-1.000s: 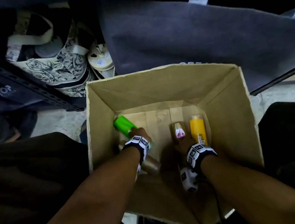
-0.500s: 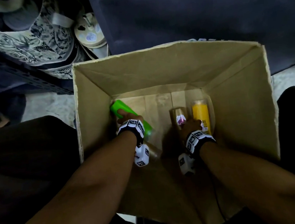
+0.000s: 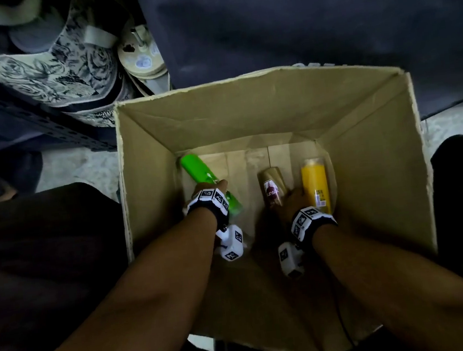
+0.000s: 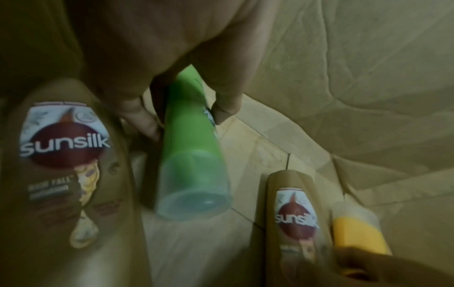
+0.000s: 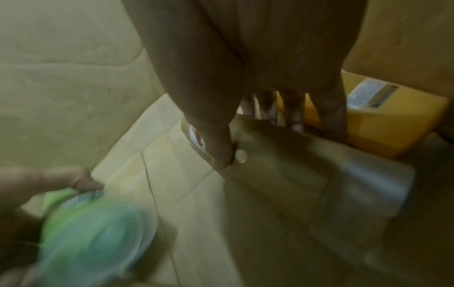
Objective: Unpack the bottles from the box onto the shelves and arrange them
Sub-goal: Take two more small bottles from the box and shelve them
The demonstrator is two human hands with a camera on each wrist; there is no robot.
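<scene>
Down inside the cardboard box (image 3: 150, 184), the left hand (image 3: 207, 188) grasps a bright green bottle (image 3: 195, 169) lying tilted, while the right hand (image 3: 292, 200) grips a brown Sunsilk bottle (image 3: 272, 188); just beside it lies a yellow bottle (image 3: 314, 180), on the box floor.

1. green bottle (image 5: 90, 238): heavy motion blur in right wrist view; label unreadable.
2. second brown bottle (image 4: 61, 174): cut off by left and bottom edges in left wrist view; small print under logo illegible.
3. left hand (image 3: 207, 191): fingers hidden behind wrist band in head view.
4. yellow bottle (image 4: 356, 233): lower end hidden behind right hand (image 4: 383, 271).
</scene>
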